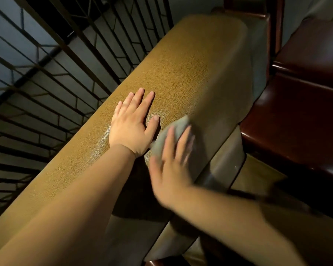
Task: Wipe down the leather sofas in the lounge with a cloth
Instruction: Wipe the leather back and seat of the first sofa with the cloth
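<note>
Both hands are working on the tan sofa (pixel 183 70) top: my left hand (pixel 132 124) is lying spread flat, my right hand (pixel 170 162) is pressing the grey cloth (pixel 176 129) with straight fingers. Being soft, light and limp, the cloth is handling best bunched under the palm, and the grained leather is looking firm and slightly slick.

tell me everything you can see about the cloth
The cloth is a small grey-green rag, soft and bunched rather than folded flat. It lies on the tan pebbled top of the sofa, near its right edge. The right hand covers most of it, straight fingers pressing it onto the leather; only the far end shows beyond the fingertips. It is blurred, so weave and dampness cannot be told. The left hand rests flat on the leather just beside it, its thumb close to the cloth.
</note>
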### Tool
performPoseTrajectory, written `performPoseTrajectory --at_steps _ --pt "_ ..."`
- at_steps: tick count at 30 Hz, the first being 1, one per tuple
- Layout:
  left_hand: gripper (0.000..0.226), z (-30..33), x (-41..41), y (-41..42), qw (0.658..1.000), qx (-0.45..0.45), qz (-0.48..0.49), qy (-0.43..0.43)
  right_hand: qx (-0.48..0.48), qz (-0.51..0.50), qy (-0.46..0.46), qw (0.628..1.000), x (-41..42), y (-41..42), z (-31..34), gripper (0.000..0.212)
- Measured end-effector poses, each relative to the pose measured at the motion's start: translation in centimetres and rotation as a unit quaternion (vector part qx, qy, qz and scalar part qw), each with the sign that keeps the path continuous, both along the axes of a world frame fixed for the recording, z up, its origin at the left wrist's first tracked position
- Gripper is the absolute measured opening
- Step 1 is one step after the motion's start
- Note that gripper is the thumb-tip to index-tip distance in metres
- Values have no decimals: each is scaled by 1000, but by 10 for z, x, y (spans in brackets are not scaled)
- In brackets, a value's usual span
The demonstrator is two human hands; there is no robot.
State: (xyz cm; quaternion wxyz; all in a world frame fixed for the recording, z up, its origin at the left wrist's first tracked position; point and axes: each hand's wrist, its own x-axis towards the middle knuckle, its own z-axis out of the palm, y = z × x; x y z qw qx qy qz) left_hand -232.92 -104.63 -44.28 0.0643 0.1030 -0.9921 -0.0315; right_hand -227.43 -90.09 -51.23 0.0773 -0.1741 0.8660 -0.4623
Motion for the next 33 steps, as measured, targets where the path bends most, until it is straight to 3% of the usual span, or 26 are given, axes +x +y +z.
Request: performPoseTrajectory --at_steps 2,4,7,10,12,14,16,18,21,23,25,27,30,31,33 --pt "70 0 0 0 1000 2 -2 5 9 72 31 997 38 4 -11 77" --pt "70 0 -1 -3 1000 -1 -1 10 -14 79 1 997 11 6 -17 76" --pt "69 -3 -1 -3 1000 -7 -1 12 -18 -60 -29 998 -78 15 -14 76" --pt "69 -2 0 0 1000 -14 0 11 -30 -163 -121 979 -134 27 -14 73" --pt "69 0 -1 3 1000 -15 4 10 -18 -129 -133 982 -112 22 -18 81" --pt "70 3 -1 7 1000 -20 13 8 7 -21 -126 992 -55 19 -23 93" --pt "71 8 -1 11 999 -23 27 -4 5 53 -135 989 -6 23 -30 89" --pt "72 13 -3 17 998 -20 52 -21 -15 61 -154 986 -9 27 -34 82" --pt "75 10 -11 37 994 -27 98 -36 -35 -88 -205 974 -94 30 -41 82" --pt "76 1 -12 48 995 -68 73 -25 -37 -194 -302 933 -160 43 -45 74" --pt "77 -6 -12 49 993 -111 30 2 -40 -239 -346 906 -184 53 -50 72" --pt "80 -10 -14 47 987 -159 -31 3 -20 -198 -305 931 -149 48 -58 79" --pt "85 -10 -19 47 981 -170 -88 -13 -36 -23 -274 961 -46 36 -58 86" --pt "85 -10 -19 47 982 -165 -87 -11 -47 -7 -279 959 -35 33 -60 86" --pt "85 -12 -18 47 984 -159 -85 1 -42 -68 -294 952 -62 30 -67 88"
